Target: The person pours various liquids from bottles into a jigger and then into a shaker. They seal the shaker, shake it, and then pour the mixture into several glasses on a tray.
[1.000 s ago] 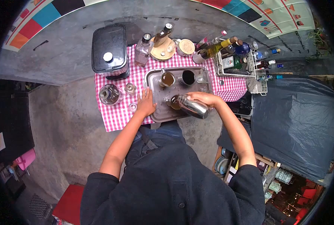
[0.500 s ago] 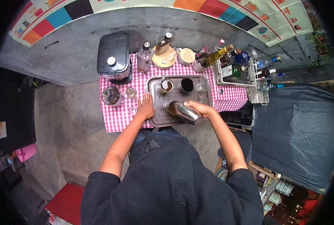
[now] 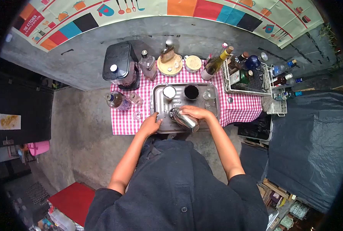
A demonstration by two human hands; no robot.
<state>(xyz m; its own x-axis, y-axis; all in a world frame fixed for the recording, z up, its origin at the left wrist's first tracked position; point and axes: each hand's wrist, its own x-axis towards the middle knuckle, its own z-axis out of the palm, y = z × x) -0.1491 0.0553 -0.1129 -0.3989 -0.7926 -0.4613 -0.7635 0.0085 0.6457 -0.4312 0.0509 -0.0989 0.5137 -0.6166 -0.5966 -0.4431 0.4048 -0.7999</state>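
The right hand (image 3: 192, 112) is wrapped around a steel shaker tin (image 3: 183, 118), holding it tilted on its side above the near part of a metal tray (image 3: 159, 101), its mouth turned toward the person's left. The left hand (image 3: 150, 125) lies flat with fingers spread on the near left corner of that tray, holding nothing. The tray sits on a red-and-white checked cloth (image 3: 238, 107) that covers the small worktop. At the far side of the tray stand a metal cup (image 3: 169, 92) with a pale inside, a dark cup (image 3: 191, 92) just beside it, and a small clear glass (image 3: 206, 94) further right. Left of the tray, on the cloth, a round glass bottle (image 3: 117, 101) lies tilted, with two small glasses near it. Behind these stands a black lidded appliance (image 3: 119, 63), then a square clear bottle (image 3: 148, 65), and a dark bottle on a round wooden board (image 3: 169, 65). A jar with a pale lid (image 3: 193, 62) comes next, beside a leaning wine bottle (image 3: 215, 63). A white wire rack (image 3: 252, 82) at the right end holds several more bottles. A dark tarpaulin (image 3: 306, 142) covers whatever stands to the right of the worktop.
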